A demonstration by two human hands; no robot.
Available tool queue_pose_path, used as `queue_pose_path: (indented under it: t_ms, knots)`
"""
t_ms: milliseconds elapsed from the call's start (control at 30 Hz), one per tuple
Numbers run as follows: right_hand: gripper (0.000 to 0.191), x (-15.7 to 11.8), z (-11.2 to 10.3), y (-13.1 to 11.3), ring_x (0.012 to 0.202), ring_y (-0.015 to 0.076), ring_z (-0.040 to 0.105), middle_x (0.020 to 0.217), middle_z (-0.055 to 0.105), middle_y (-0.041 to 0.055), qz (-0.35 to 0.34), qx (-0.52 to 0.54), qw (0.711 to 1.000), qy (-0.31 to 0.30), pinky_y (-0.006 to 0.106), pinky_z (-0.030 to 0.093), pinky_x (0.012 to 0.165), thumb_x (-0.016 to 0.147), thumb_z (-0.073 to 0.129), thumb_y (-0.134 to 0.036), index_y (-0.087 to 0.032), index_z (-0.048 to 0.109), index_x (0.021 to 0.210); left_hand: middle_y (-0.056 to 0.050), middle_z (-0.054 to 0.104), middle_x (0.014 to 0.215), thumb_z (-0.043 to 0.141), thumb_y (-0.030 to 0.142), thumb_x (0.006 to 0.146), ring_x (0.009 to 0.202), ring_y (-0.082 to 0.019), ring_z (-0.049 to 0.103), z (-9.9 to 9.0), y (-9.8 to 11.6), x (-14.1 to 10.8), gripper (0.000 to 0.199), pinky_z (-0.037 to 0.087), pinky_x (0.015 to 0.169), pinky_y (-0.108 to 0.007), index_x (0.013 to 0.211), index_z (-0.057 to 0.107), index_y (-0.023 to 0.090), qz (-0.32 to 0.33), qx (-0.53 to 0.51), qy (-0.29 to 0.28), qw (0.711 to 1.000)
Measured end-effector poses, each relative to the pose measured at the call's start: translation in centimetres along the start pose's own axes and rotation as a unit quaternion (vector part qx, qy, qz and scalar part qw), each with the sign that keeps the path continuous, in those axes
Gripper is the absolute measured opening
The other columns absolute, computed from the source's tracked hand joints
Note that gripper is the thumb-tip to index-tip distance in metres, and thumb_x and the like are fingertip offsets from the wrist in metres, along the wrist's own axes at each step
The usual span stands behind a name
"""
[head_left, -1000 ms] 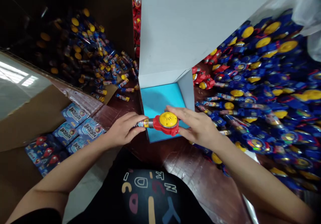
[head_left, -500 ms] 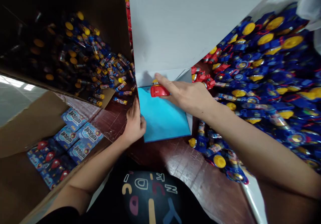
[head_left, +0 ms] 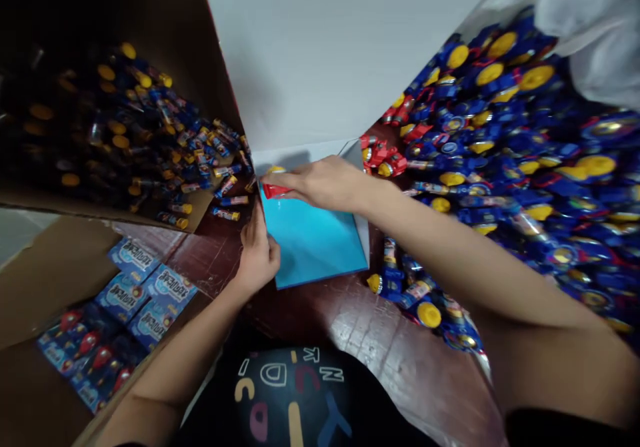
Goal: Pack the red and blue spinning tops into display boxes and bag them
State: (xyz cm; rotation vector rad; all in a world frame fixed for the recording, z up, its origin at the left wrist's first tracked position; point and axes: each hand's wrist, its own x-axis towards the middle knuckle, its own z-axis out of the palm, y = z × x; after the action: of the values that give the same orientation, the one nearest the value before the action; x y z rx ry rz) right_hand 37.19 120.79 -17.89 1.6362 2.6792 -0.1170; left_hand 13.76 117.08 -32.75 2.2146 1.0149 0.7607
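Note:
My right hand [head_left: 325,183] is closed round a small red toy [head_left: 274,190] with a bit of yellow at its top. It holds the toy at the far left corner of a bright blue panel [head_left: 313,240], part of an open white box [head_left: 310,60] whose tall flap stands up behind. Fingers partly cover the toy, so its full shape is hidden. At the box's left side my left hand [head_left: 257,253] grips the edge, fingertips along the outside and thumb bent near the blue panel.
On the left, a big carton [head_left: 205,67] holds many blue tubes with yellow caps [head_left: 200,153]. Below it, another carton contains blue printed boxes [head_left: 165,287]. Blue and yellow toys [head_left: 480,147] heap up on the right, with red toys [head_left: 385,157] beside the white box.
My right hand has moved left with the red toy, to the corner of the blue panel. The left hand stays at the box's edge. The whole view has shifted a little.

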Motion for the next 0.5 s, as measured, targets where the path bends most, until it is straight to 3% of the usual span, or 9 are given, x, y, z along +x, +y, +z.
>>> queue_pose_path:
  t_ms: [100,167,233,300,367,433,500]
  knots:
    - [0.058,0.4,-0.2,0.5,0.086,0.0190,0.073,0.112,0.079,0.0030,0.017,0.003,1.000,0.002,0.024,0.040,0.057,0.108,0.056,-0.054,-0.040,0.045,0.164,-0.023,0.028,0.176,0.058,0.033,0.105,0.160,-0.039,0.036,-2.2,-0.7,0.2,0.086,0.036,0.128,-0.059,0.175,0.009,0.020,0.014,-0.016,-0.009,1.000]
    - [0.063,-1.7,-0.2,1.7,0.089,0.0184,0.072,0.113,0.078,0.0024,0.045,0.066,0.994,0.070,0.024,0.047,0.066,0.106,0.060,-0.057,-0.036,0.045,0.163,-0.022,0.041,0.169,0.061,0.036,0.105,0.155,-0.038,0.043,-4.6,-2.2,0.4,0.077,0.038,0.126,-0.058,0.172,0.025,0.020,0.050,0.015,0.010,0.999]
    - [0.061,-5.3,0.3,4.1,0.092,0.0198,0.071,0.115,0.077,0.0066,0.151,0.123,0.966,0.170,0.029,0.052,0.076,0.106,0.057,-0.059,-0.028,0.051,0.158,-0.020,0.058,0.154,0.058,0.032,0.107,0.143,-0.037,0.053,-6.8,-4.2,0.5,0.057,0.041,0.121,-0.058,0.161,0.048,0.019,0.084,0.098,0.040,0.991]
    - [0.056,-8.8,2.0,7.4,0.095,0.0235,0.068,0.115,0.075,0.0159,0.341,0.118,0.899,0.248,0.036,0.052,0.082,0.107,0.051,-0.060,-0.017,0.063,0.142,-0.019,0.067,0.138,0.055,0.029,0.107,0.128,-0.037,0.059,-8.0,-6.2,0.8,0.041,0.045,0.112,-0.057,0.145,0.065,0.019,0.093,0.192,0.033,0.976]
    - [0.063,-11.3,4.7,10.7,0.107,0.0324,0.063,0.121,0.070,0.0270,0.492,0.075,0.836,0.233,0.046,0.050,0.088,0.096,0.062,-0.068,-0.011,0.070,0.122,-0.019,0.070,0.130,0.055,0.030,0.106,0.119,-0.037,0.060,-8.2,-7.6,1.2,0.033,0.048,0.104,-0.055,0.133,0.073,0.019,0.082,0.241,0.010,0.967]
    - [0.062,-12.5,7.6,13.1,0.116,0.0396,0.057,0.119,0.068,0.0306,0.521,0.071,0.821,0.221,0.054,0.048,0.093,0.085,0.072,-0.073,-0.013,0.069,0.102,-0.018,0.071,0.125,0.058,0.033,0.106,0.115,-0.037,0.060,-7.9,-8.2,1.6,0.030,0.050,0.099,-0.053,0.125,0.076,0.019,0.067,0.255,0.004,0.965]
    - [0.053,-13.3,9.4,14.0,0.117,0.0427,0.057,0.112,0.069,0.0289,0.498,0.094,0.826,0.246,0.060,0.047,0.095,0.080,0.077,-0.069,-0.020,0.064,0.091,-0.017,0.072,0.125,0.060,0.036,0.105,0.117,-0.037,0.060,-8.0,-8.0,1.7,0.028,0.050,0.101,-0.053,0.121,0.076,0.019,0.057,0.254,0.025,0.965]
